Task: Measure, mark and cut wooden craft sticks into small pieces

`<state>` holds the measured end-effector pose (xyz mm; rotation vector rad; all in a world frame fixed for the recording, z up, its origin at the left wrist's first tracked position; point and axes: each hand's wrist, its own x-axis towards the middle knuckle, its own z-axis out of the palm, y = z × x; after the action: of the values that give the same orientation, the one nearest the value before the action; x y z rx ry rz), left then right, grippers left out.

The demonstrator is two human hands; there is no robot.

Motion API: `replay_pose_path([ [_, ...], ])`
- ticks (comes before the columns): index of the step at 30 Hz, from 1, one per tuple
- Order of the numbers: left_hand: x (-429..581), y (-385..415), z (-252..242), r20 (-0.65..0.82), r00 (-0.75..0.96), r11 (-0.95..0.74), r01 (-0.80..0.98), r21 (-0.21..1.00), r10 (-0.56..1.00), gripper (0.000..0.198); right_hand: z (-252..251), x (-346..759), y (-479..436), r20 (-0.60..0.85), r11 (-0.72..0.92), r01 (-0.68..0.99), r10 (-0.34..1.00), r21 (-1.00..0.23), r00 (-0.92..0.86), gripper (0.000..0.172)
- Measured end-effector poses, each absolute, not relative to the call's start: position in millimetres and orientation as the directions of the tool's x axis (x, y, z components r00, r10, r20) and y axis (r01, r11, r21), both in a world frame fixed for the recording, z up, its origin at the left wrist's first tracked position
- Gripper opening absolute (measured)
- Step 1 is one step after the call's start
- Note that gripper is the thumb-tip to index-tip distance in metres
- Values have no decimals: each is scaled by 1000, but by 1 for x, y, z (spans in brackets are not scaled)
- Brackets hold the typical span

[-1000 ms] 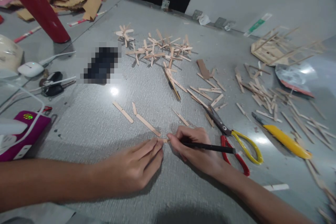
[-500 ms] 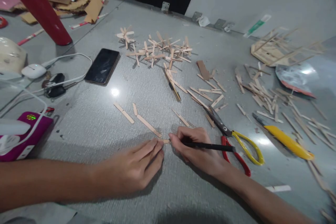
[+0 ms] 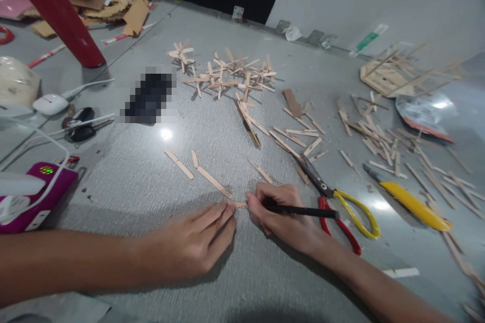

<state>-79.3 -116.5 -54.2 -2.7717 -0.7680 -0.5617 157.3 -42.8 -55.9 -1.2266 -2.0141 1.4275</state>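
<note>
My left hand [image 3: 202, 237] pinches a short piece of wooden craft stick [image 3: 240, 205] against the tabletop. Most of that piece lies under the fingertips. My right hand [image 3: 282, 212] is closed around a dark pen or thin-handled tool [image 3: 303, 211]; its tip is hidden by the fingers, close to the stick's right end. Just beyond my left fingers lie a notched craft stick [image 3: 214, 181] with a small broken piece at its far end, and another notched stick [image 3: 179, 163]. To the right, yellow-and-red-handled scissors [image 3: 326, 189] lie beside my right hand.
Crossed-stick pieces [image 3: 227, 73] stand at the back. A yellow cutter knife [image 3: 413, 202] and scattered wooden sticks [image 3: 375, 133] are on the right, with a stick frame [image 3: 394, 68] behind. At left are a blurred phone [image 3: 149, 96], a purple box [image 3: 49, 186], cables and a red post [image 3: 64, 20].
My right hand has shifted very slightly to the right along the stick piece. My left hand keeps its hold, and the view has moved a little.
</note>
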Motion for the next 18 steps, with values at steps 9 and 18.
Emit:
replay_pose_path([
  [9,-79,-117,-55,414,795,-846,524,-102,443,32,-61,159,-43,-216,-1,384,827,-923,-518,42],
  [18,-79,-116,-54,428,788,-839,532,-114,442,31,-59,157,-44,-236,-51,356,834,-933,-499,43],
])
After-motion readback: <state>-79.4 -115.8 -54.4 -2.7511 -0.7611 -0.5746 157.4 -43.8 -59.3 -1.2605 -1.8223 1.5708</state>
